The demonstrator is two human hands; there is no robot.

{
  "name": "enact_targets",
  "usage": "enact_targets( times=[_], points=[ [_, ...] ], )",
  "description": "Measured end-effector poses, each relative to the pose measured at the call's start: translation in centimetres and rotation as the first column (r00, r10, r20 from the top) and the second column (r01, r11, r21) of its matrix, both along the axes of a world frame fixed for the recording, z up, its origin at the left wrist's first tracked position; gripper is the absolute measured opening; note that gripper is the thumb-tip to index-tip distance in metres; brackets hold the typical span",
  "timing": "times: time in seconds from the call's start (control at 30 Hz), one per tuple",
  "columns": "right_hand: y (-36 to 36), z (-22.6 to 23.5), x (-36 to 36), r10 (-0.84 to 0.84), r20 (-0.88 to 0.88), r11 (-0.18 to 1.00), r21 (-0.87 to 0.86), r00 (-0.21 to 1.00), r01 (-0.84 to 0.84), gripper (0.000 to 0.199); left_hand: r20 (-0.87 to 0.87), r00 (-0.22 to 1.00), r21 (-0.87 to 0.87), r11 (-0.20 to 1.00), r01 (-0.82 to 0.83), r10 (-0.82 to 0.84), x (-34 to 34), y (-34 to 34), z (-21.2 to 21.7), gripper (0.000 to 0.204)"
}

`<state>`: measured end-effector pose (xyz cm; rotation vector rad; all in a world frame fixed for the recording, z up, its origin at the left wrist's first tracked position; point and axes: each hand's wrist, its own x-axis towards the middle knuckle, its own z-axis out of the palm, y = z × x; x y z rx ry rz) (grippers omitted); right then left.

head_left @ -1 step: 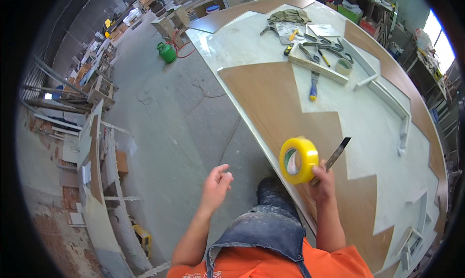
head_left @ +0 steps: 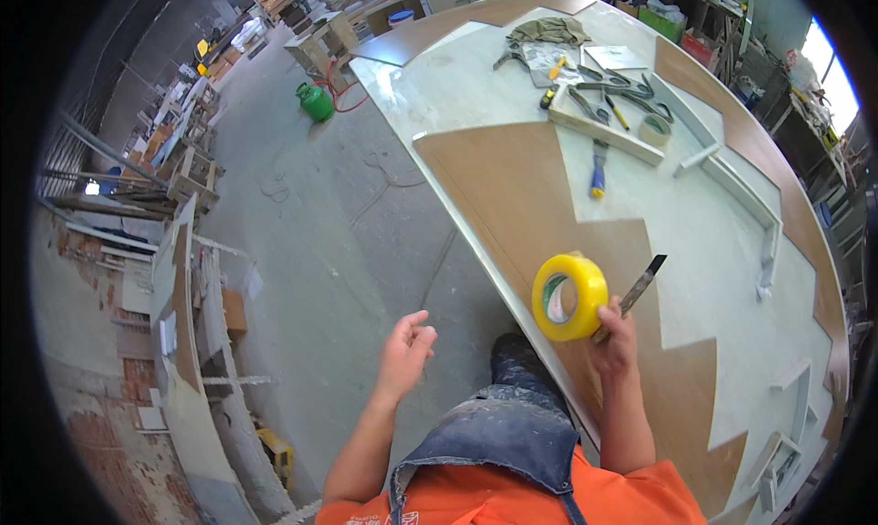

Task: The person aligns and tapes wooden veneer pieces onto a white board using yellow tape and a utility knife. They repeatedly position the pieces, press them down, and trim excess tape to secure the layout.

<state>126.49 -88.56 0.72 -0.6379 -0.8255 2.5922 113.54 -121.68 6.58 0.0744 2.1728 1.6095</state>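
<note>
My right hand (head_left: 616,342) holds a roll of yellow tape (head_left: 596,298) and a narrow knife-like tool (head_left: 644,289) with a dark, slant-tipped blade. The tape stands on edge, its open core showing, above the brown panel (head_left: 512,196) at the near edge of the large table. The blade points up and to the right, away from the roll. Off the table's left side, my left hand (head_left: 402,356) hangs over the floor. It holds nothing, with thumb and forefinger loosely apart.
Pale tabletop (head_left: 457,86) carries stepped brown panels. Farther back lie a blue-handled scraper (head_left: 598,170), clamps (head_left: 622,88), a pale tape roll (head_left: 654,130) and a crumpled cloth (head_left: 549,31). White angled strips (head_left: 743,191) line the right. A green gas cylinder (head_left: 315,102) with red hose stands on the floor.
The view has shifted slightly. My right hand has moved a little up and to the right in the picture with the tape and the tool; my left hand is nearly unchanged.
</note>
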Motion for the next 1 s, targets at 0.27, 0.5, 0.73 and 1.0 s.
enact_targets(
  times=[0.27, 0.5, 0.73, 1.0],
  points=[
    [6.8, -1.6, -13.5, -0.133, 0.270, 0.991, 0.059, 0.954, 0.121, 0.015, 0.043, 0.998, -0.156, 0.987, 0.041, -0.035, -24.6, 1.0, -1.7, 0.050],
    [6.7, 2.8, -14.4, -0.616, 0.545, 0.552, 0.814, 0.568, -0.181, 0.016, -0.228, 0.877, -0.443, 0.847, 0.293, -0.423, -45.1, 7.2, -6.8, 0.062],
    [-4.0, 9.0, -26.9, -0.622, 0.564, 0.758, 0.608, 0.543, 0.237, 0.011, -0.127, 0.707, -0.589, 0.626, 0.511, -0.696, -50.9, 12.0, -4.1, 0.072],
    [-7.7, 7.4, -39.1, -0.267, 0.752, 0.672, 0.593, 0.602, -0.443, 0.017, 0.186, 0.674, -0.242, 0.631, 0.737, -0.715, -56.4, 12.3, -5.8, 0.060]
  ],
)
